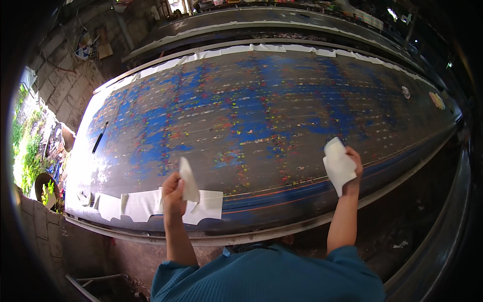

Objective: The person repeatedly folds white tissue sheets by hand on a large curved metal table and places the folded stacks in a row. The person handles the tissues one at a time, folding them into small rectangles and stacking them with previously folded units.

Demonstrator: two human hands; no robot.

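A long dark table (302, 173) stretches in front of me, its top stained with blue paint and rows of small coloured specks. My left hand (173, 194) is closed on a white fabric piece (189, 181), raised above the near edge. Below it, several white fabric pieces (141, 205) lie side by side along that edge, at the left. Farther right, my right hand (355, 161) grips a folded white fabric bundle (339, 163) over the table. The fingers of that hand are partly hidden behind the bundle.
White pieces (266, 48) also line the table's far edge. A thin black stick (100, 137) lies at the left end. Near the far right corner are a crumpled clear scrap (405, 92) and a colourful item (436, 100). Another long table (216, 22) stands behind.
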